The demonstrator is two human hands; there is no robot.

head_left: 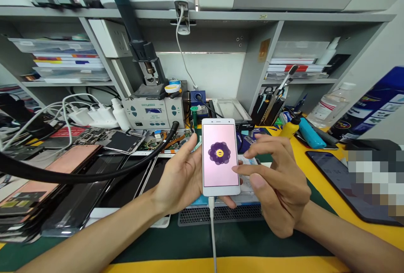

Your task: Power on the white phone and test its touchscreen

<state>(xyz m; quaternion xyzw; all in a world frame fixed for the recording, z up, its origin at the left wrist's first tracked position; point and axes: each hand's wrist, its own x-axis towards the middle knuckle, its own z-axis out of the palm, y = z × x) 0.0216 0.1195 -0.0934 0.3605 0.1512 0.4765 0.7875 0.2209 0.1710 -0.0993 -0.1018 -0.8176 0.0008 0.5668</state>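
A white smartphone (221, 178) rests upright in my left hand (181, 176), its lit pink screen showing a dark purple flower shape with a small yellow face. My left palm and fingers support it from behind, with the thumb standing off its left edge. Into the phone's bottom edge runs a white charging cable (212, 226), hanging down toward me. My right hand (277, 180) is at the phone's right side, index finger stretched to the lower right of the screen; whether the tip touches the glass I cannot tell. Its other fingers are partly bent, holding nothing.
Stacked phone parts (59, 172) cover the left side, crossed by a thick black hose (94, 177). A soldering station (154, 111) stands behind. At right are a dark phone (344, 184), a clear bottle (331, 104) and a tool holder (268, 106). Grey shelving (214, 17) spans the back.
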